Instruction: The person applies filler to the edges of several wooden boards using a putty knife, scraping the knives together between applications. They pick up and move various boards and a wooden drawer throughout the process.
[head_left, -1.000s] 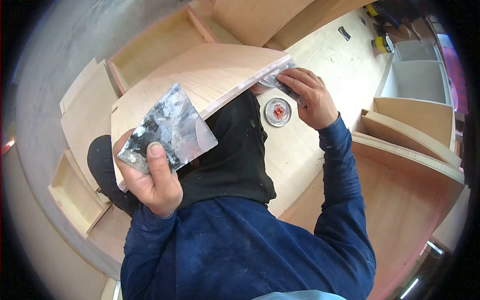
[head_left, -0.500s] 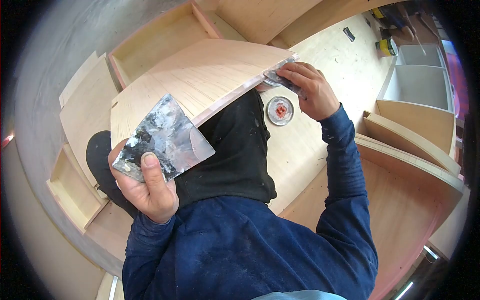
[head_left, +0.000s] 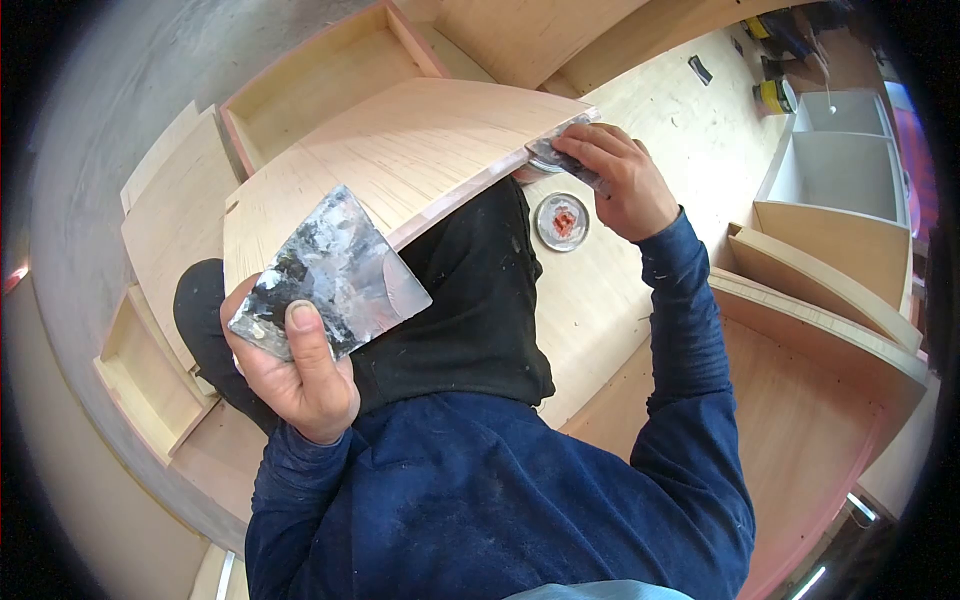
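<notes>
Lying beneath the right fingers (head_left: 597,154) is a scraper (head_left: 574,169).

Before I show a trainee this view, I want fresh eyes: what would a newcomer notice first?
The smeared square plate in the left hand, left of centre, strikes first. Next comes the red dab in the round dish, then the flat tool in the right hand at the pale board.

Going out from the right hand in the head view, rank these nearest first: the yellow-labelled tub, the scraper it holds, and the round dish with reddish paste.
1. Scraper: gripped in the right hand.
2. Round dish: just left of the hand, lower in the picture.
3. Yellow-labelled tub: farthest, toward the upper right.
</notes>
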